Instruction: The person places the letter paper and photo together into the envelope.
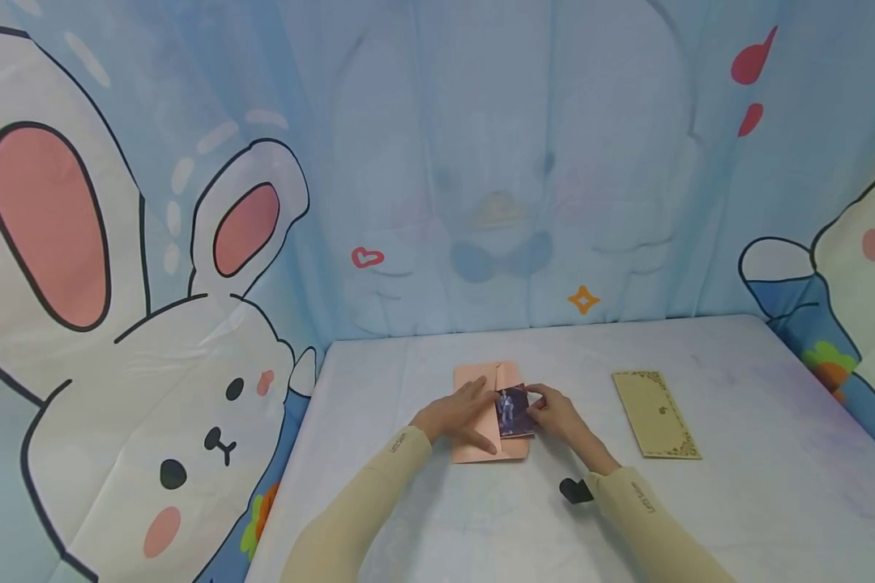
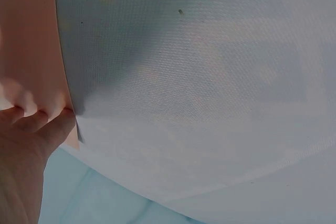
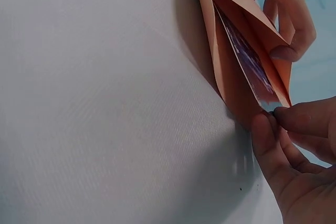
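Observation:
A pink paper envelope (image 1: 474, 449) lies on the table, its mouth facing right and gaping in the right wrist view. Halfway into that mouth sits a dark photo card (image 1: 514, 413) showing a pale figure. My left hand (image 1: 461, 414) rests on the envelope with fingers spread, holding it down; in the left wrist view its fingertips touch the pink paper (image 2: 31, 40). The right hand (image 1: 557, 413) pinches the card's outer edge between thumb and fingers, seen close up in the right wrist view at the photo card (image 3: 247, 59). The card's inner part is hidden inside the envelope.
A gold card or envelope (image 1: 656, 414) with an ornate dark border lies flat to the right of the hands. The white table (image 1: 773, 453) ends at a blue cartoon curtain (image 1: 496, 162) behind it. A black object (image 1: 574, 491) shows beside the right wrist.

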Demonstrator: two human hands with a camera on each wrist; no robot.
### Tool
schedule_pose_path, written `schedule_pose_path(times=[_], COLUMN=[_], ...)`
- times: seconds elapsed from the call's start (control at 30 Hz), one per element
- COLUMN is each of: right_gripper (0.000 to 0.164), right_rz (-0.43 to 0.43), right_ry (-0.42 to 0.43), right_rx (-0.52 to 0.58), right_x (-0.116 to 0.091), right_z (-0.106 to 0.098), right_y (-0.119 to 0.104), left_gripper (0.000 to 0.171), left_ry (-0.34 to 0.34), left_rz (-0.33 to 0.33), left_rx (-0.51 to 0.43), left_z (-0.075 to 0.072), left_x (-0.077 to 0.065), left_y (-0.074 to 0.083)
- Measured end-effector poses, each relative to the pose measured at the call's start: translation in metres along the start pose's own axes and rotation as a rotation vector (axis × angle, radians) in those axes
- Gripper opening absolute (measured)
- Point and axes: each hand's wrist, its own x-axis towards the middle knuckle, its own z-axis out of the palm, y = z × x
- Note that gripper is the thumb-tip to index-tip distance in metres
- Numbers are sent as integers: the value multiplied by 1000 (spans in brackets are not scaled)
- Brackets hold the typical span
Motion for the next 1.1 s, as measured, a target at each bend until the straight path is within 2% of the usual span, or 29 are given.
schedule_pose_path(times=[0.23, 0.37, 0.6, 0.8, 1.1], right_gripper=[47, 47, 46, 46, 47], right_rz=[14, 27, -8, -1, -24], right_ry=[-12, -18, -24, -34, -26], right_rx=[-26, -41, -35, -34, -35], right_x=[1, 2, 5, 9, 10], right_z=[6, 9, 16, 23, 29], right_y=[-5, -10, -13, -15, -20], left_gripper=[108, 106, 104, 104, 106], left_ry=[9, 16, 13, 9, 23], left_rz=[-1, 6, 3, 7, 31], left_rx=[23, 33, 40, 43, 12], left_z=[0, 2, 4, 6, 4], left_x=[-1, 0, 3, 5, 2], left_y=[-1, -1, -3, -4, -5])
